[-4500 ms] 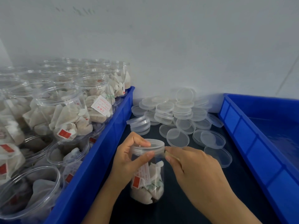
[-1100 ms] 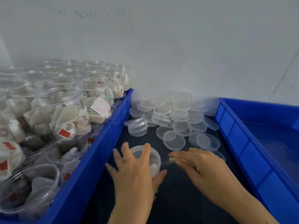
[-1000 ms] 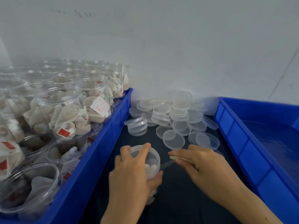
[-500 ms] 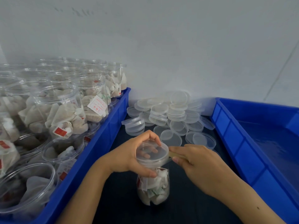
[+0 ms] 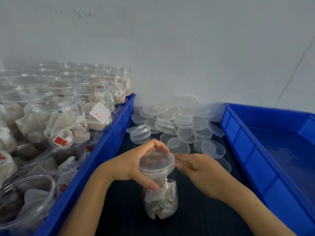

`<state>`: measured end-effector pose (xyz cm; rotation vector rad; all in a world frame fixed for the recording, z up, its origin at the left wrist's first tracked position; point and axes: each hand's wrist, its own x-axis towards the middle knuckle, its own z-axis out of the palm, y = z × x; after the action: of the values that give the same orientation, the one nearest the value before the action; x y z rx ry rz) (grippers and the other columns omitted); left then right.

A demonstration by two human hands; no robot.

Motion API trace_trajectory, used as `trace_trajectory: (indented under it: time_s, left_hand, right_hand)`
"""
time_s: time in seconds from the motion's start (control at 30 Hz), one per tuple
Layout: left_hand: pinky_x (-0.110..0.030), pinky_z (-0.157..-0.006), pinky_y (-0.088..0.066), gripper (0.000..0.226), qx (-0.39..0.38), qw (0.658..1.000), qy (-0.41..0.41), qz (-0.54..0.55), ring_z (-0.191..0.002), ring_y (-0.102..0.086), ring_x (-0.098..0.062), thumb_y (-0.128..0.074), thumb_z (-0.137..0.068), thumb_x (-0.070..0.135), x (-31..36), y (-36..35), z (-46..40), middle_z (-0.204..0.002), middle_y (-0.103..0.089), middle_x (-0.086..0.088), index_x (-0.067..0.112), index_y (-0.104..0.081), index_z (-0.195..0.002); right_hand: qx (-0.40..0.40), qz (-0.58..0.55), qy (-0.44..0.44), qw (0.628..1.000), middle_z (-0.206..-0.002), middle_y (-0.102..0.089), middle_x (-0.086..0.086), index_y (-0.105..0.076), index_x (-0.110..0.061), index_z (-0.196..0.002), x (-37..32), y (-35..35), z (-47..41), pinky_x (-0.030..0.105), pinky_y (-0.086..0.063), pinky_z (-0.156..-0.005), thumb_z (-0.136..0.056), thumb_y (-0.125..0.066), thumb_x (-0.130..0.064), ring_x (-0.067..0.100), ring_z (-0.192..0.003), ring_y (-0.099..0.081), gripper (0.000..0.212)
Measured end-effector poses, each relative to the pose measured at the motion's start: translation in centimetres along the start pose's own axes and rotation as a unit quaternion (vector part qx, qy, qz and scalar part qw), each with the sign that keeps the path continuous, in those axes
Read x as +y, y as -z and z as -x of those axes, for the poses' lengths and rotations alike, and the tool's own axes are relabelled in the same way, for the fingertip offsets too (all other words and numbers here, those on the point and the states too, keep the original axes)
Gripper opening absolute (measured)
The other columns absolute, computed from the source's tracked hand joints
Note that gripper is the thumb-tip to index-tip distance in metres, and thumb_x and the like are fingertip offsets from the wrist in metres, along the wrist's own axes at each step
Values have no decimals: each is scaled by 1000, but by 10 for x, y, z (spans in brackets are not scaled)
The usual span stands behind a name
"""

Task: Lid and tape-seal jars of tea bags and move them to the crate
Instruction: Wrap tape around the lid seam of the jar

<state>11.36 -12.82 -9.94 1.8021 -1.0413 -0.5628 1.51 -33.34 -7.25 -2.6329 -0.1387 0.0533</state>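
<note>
Jar (image 5: 160, 200) upright on bench (image 5: 204, 218), lidded | left hand (image 5: 134, 165) grip curled round lid (image 5: 156, 163) | right hand (image 5: 202, 172) grip pinching tape (image 5: 179, 162) at lid's right edge

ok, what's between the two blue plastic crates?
Head view: dark mat, a pile of loose clear plastic lids, and the lidded clear jar of tea bags, held by left hand and right hand.
</note>
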Motion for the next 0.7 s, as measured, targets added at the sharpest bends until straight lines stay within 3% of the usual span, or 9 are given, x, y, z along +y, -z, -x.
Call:
trace_trajectory:
  time_s: [0.07,0.17,0.27,0.33,0.37,0.43,0.53,0.6,0.7]
  left_hand:
    - [-33,-107,-42,79,-6,1000,17,-21,-127,-47,-4,-91,-61,26,5,2,3,-132,-47,19,40,-52,-128]
    - [-25,-100,-44,78,13,992,73,-105,-119,-41,7,-90,-63,36,20,-1,10,-125,-31,33,61,-50,-125]
    - [-17,-84,-42,82,45,969,116,-212,-111,-46,4,-79,-78,35,32,-16,21,-130,-22,38,73,-29,-129]
    - [-14,-88,-36,77,83,956,139,-243,-123,-45,-5,-70,-86,40,37,-38,25,-147,-9,31,77,-16,-127]
    - [-18,-93,-36,70,124,952,144,-239,-130,-43,-11,-68,-85,48,38,-50,25,-153,-5,23,76,-18,-125]
    - [-23,-93,-38,59,244,934,135,-221,-128,-45,-14,-69,-73,63,35,-75,19,-152,-15,9,63,-33,-120]
    - [-11,-74,-42,56,395,893,88,-197,-100,-49,5,-74,-59,68,24,-98,12,-124,-35,21,49,-49,-105]
    - [-8,-67,-39,54,429,887,51,-161,-98,-49,13,-75,-53,67,16,-96,13,-115,-44,26,47,-55,-99]
    - [-17,-75,-47,56,378,918,38,-115,-98,-55,9,-80,-47,65,9,-74,17,-109,-55,28,49,-58,-96]
  right_hand:
    - [9,15,1,1000,-112,-70,-12,-42,-59,-130,1,-1,3,37,-50,-95,-101,-43,-35,11,-108,-62,38]
    - [10,31,-2,999,-113,-69,-13,-40,-61,-129,0,1,9,36,-50,-93,-102,-42,-35,13,-108,-62,38]
    - [18,25,-11,999,-108,-70,-11,-41,-59,-130,-5,0,16,35,-51,-91,-102,-41,-37,12,-102,-62,36]
    - [31,52,-14,998,-100,-70,-11,-45,-54,-130,-8,-3,18,33,-52,-86,-102,-39,-38,12,-94,-63,34]
    - [36,65,-16,997,-96,-69,-11,-48,-51,-129,-8,-4,18,33,-53,-84,-102,-38,-37,11,-90,-62,32]
    - [42,73,-21,996,-90,-68,-11,-53,-45,-123,-11,-5,18,33,-52,-81,-102,-37,-35,10,-85,-61,28]
    - [38,79,-24,996,-90,-68,-12,-54,-45,-121,-13,-5,22,33,-52,-81,-101,-37,-34,10,-85,-61,28]
    - [23,74,-22,997,-93,-69,-16,-50,-51,-124,-15,-4,26,33,-52,-83,-101,-39,-35,9,-88,-62,30]
    - [1,81,-15,997,-106,-67,-25,-50,-50,-124,-16,1,29,32,-51,-89,-101,-40,-40,4,-102,-61,27]
